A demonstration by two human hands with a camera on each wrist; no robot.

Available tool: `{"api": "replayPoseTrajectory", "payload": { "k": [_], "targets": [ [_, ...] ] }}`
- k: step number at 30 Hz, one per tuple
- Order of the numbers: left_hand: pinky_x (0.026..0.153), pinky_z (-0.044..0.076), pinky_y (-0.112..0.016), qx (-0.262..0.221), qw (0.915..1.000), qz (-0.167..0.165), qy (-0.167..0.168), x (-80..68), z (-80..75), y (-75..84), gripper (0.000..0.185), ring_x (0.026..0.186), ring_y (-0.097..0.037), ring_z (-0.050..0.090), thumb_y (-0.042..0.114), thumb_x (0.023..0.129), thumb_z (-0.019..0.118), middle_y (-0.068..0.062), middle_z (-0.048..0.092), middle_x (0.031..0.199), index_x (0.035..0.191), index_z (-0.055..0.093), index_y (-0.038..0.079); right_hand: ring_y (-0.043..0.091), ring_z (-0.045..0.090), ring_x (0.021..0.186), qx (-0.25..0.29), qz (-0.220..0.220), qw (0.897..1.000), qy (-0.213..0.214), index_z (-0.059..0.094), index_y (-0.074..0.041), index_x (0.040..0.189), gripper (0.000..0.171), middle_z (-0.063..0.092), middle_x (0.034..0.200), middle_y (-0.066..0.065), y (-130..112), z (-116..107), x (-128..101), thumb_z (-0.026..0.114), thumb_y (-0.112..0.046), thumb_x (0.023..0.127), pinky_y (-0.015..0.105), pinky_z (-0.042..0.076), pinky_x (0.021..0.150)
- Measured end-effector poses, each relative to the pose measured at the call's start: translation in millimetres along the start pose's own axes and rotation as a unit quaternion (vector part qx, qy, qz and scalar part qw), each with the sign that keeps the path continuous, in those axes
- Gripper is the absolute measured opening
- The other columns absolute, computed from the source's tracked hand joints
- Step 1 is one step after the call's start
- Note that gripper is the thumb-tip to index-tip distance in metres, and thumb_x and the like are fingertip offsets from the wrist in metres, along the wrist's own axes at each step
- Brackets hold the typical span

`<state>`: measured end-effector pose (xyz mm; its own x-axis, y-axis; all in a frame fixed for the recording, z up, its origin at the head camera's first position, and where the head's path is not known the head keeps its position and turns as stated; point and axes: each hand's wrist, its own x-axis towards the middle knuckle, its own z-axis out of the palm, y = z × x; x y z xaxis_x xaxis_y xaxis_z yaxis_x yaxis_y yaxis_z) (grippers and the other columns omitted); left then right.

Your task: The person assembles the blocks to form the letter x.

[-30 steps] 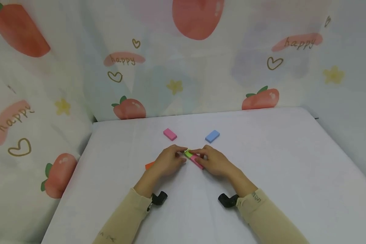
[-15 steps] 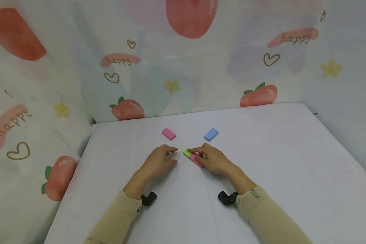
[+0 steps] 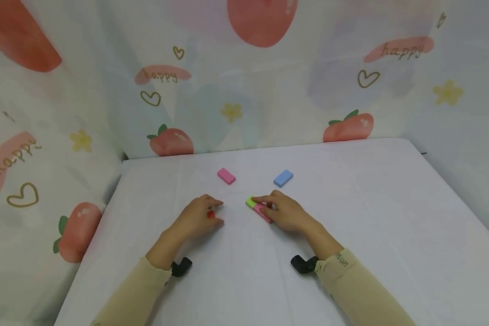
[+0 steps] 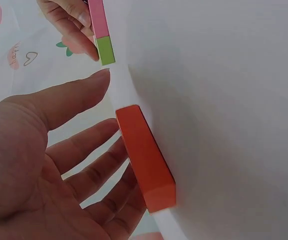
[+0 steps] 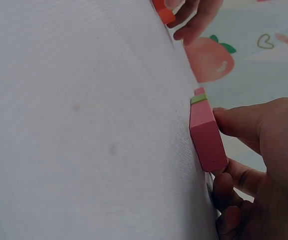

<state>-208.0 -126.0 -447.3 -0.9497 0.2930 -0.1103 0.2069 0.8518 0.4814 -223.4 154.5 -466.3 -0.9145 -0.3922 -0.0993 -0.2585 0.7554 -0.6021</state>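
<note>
In the head view, a green block [image 3: 250, 202] and a pink block [image 3: 262, 213] lie end to end on the white table, forming one slanting row. My right hand [image 3: 287, 212] grips this row, its index finger reaching over the green end and its thumb at the pink one. In the right wrist view the pink block [image 5: 207, 142] sits between thumb and curled fingers. To the left, my left hand [image 3: 199, 216] hovers with relaxed, spread fingers around an orange block [image 4: 146, 157]. Its thumb stands apart from that block, while the other fingers lie behind it.
Farther back on the table lie another pink block [image 3: 226, 176] and a blue block [image 3: 283, 178], set apart from each other. A printed fabric backdrop [image 3: 269, 99] rises along the table's back edge and left side.
My left hand has moved away from the green block, to the left, and is now around the orange block. The right hand stays on the green and pink row.
</note>
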Motion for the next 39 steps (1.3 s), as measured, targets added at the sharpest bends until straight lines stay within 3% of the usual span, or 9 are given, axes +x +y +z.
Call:
{"api": "replayPoseTrajectory", "payload": {
  "k": [11,28,39],
  "targets": [
    [0.089,0.048,-0.035,0.008,0.9999,-0.009,0.009,-10.8,-6.5,-20.6,0.045,0.106,-0.018,0.056,0.028,0.082,0.076,0.002,0.060,0.115,0.125,0.065,0.018,0.016,0.046,0.072,0.003,0.003,1.000,0.002,0.056,-0.044,0.132,0.037,0.051,0.092,-0.003,-0.4,0.8,2.2,0.057,-0.035,0.097,0.030,0.036,0.063],
    [0.087,0.050,-0.035,-0.011,0.9989,-0.039,0.024,-15.5,-9.6,-24.4,0.036,0.095,-0.016,0.057,0.024,0.082,0.078,0.005,0.063,0.105,0.116,0.070,0.017,0.016,0.046,0.074,0.005,-0.001,1.000,0.005,0.057,-0.041,0.132,0.036,0.051,0.092,-0.002,-1.7,3.1,4.7,0.058,-0.032,0.097,0.030,0.035,0.063],
    [0.085,0.050,-0.035,-0.010,0.9990,-0.035,0.026,-14.4,-8.9,-23.7,0.036,0.094,-0.016,0.057,0.023,0.081,0.079,0.005,0.063,0.103,0.115,0.070,0.018,0.017,0.046,0.075,0.005,0.005,1.000,0.004,0.057,-0.042,0.132,0.036,0.050,0.093,-0.001,-2.0,1.9,3.6,0.058,-0.032,0.097,0.030,0.035,0.062]
  ]
}}
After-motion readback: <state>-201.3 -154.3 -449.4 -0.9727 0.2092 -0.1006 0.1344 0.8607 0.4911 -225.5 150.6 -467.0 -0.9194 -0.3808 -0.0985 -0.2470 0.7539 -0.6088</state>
